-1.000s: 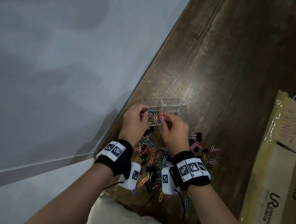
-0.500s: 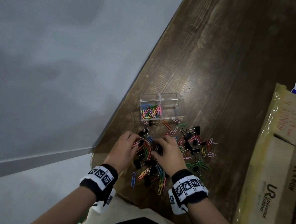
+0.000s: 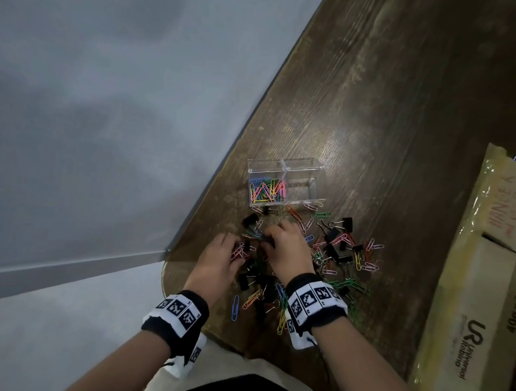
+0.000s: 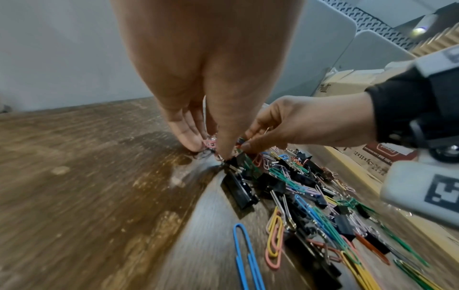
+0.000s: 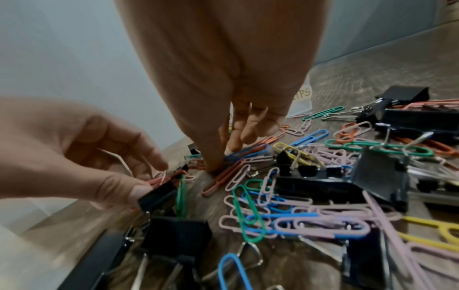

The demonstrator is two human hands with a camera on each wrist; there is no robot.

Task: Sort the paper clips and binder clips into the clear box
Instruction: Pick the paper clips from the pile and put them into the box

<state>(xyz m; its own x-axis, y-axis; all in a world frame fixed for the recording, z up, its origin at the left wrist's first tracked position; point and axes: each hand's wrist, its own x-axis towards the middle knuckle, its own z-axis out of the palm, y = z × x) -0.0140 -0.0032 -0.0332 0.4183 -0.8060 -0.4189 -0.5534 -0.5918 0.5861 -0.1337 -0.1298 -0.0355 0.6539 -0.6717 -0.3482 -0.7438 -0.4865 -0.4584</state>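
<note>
The clear box stands on the wooden table beyond the pile; its left compartment holds coloured paper clips, and the right one looks bare. Loose paper clips and black binder clips lie mixed in front of it. My left hand is down in the pile's left side, thumb and forefinger pinching red and pink paper clips beside a black binder clip. My right hand reaches into the pile's middle, thumb and fingers closing on an orange paper clip.
A taped cardboard carton lies along the table's right side. The table's left edge runs diagonally close to the box and pile, with grey floor below. Bare wood stretches beyond the box.
A second ago both hands were at the box over its left compartment. They have come back toward me and now pick in the pile.
</note>
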